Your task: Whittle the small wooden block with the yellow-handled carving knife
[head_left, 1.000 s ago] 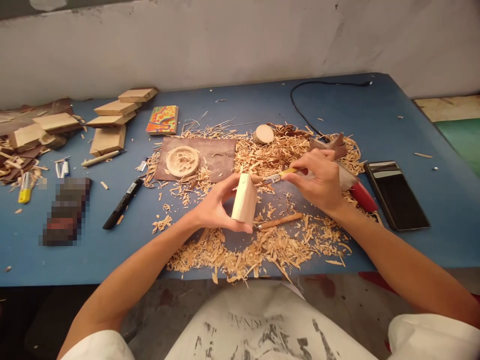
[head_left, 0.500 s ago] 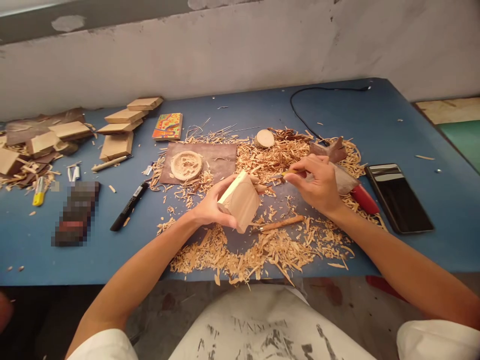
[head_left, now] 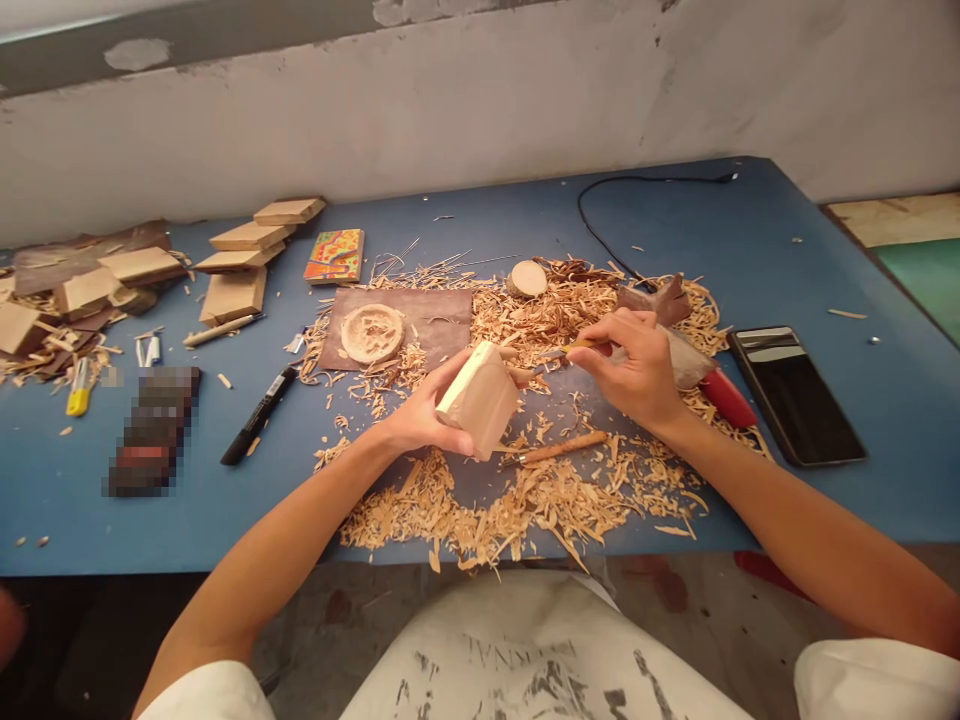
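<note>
Left hand grips the wood block up over the shavings — right hand pinches a slim knife just beside it. One slip on smooth wood, and the blade could nick those left fingers!

1. Left grip: fingertips hidden behind wooden block.
2. Right grip covers part of yellow-handled tool; tip too small to read.
3. Dark item, near left: pixelated, unidentifiable.
4. Leftmost wood piece: cut by frame edge.
5. Shirt print: blurry.
</note>
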{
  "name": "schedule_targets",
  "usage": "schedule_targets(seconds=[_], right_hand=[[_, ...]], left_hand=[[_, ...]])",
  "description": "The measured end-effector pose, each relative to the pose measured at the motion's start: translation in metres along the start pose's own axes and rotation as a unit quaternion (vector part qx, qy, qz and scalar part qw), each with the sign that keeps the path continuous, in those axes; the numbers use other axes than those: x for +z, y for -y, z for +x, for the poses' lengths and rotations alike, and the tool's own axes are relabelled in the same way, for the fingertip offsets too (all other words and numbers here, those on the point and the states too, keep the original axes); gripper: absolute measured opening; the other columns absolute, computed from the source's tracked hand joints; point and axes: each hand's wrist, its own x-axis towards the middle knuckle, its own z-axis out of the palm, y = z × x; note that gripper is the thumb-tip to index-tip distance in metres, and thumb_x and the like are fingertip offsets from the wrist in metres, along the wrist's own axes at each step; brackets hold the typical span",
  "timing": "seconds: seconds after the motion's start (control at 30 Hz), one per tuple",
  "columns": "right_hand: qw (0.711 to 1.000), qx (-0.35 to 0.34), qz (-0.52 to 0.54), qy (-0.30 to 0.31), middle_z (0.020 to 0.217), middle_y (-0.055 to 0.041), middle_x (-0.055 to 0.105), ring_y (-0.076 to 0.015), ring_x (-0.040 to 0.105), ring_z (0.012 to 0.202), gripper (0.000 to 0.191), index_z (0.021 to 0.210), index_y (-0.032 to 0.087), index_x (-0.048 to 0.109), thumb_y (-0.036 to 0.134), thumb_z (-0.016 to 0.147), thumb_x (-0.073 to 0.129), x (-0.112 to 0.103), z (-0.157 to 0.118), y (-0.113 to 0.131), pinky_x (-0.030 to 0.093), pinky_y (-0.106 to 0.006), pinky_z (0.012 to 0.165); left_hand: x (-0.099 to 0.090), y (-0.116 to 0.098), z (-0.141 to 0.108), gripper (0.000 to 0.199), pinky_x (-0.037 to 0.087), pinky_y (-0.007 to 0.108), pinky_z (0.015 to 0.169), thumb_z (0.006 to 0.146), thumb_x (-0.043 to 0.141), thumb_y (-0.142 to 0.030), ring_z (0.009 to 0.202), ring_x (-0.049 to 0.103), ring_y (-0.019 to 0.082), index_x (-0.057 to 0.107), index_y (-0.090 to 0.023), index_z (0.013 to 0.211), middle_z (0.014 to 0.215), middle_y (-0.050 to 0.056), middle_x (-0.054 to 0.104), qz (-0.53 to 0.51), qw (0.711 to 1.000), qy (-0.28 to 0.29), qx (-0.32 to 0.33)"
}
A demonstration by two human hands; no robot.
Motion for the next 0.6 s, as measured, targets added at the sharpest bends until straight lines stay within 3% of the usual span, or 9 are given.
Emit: schedule_targets(seconds=[0.1, 0.27, 0.43, 0.6], right_hand=[[1.0, 0.0, 0.002, 0.001, 0.066, 0.0026, 0.059, -0.0171, 0.054, 0.065, 0.038, 0.075, 0.025, 0.065, 0.058, 0.094, 0.064, -0.001, 0.0, 0.0, 0.037, -0.04, 0.08], [1.0, -0.004, -0.003, 0.005, 0.067, 0.0021, 0.062, -0.0176, 0.055, 0.066, 0.04, 0.076, 0.025, 0.065, 0.061, 0.094, 0.063, 0.0, -0.001, -0.002, 0.037, -0.041, 0.081], [1.0, -0.012, -0.004, 0.0, 0.066, 0.0024, 0.061, -0.0169, 0.055, 0.065, 0.039, 0.076, 0.025, 0.065, 0.06, 0.094, 0.064, 0.0, -0.001, -0.001, 0.036, -0.041, 0.08], [0.999, -0.033, 0.004, 0.028, 0.07, 0.0026, 0.064, -0.0176, 0.057, 0.068, 0.04, 0.078, 0.025, 0.065, 0.063, 0.092, 0.065, -0.002, -0.003, 0.009, 0.037, -0.041, 0.084]], left_hand=[[0.0, -0.002, -0.001, 0.109, 0.056, 0.056, 0.1, 0.063, 0.08, -0.077, 0.133, 0.061, 0.041, 0.038, -0.028, 0.15, 0.145, 0.022, 0.06, -0.017, 1.0, 0.015, 0.011], [0.0, -0.006, -0.002, 0.096, 0.057, 0.055, 0.101, 0.069, 0.085, -0.061, 0.128, 0.064, 0.037, 0.041, -0.029, 0.148, 0.145, 0.018, 0.06, 0.004, 1.0, 0.018, 0.023], [0.006, -0.011, -0.001, 0.093, 0.053, 0.055, 0.108, 0.062, 0.092, -0.047, 0.129, 0.062, 0.035, 0.049, -0.028, 0.142, 0.145, 0.014, 0.06, 0.142, 0.988, -0.054, 0.043], [0.011, -0.009, -0.001, 0.092, 0.052, 0.054, 0.109, 0.056, 0.095, -0.05, 0.121, 0.066, 0.034, 0.057, -0.021, 0.135, 0.134, 0.015, 0.068, 0.297, 0.947, -0.103, 0.064]])
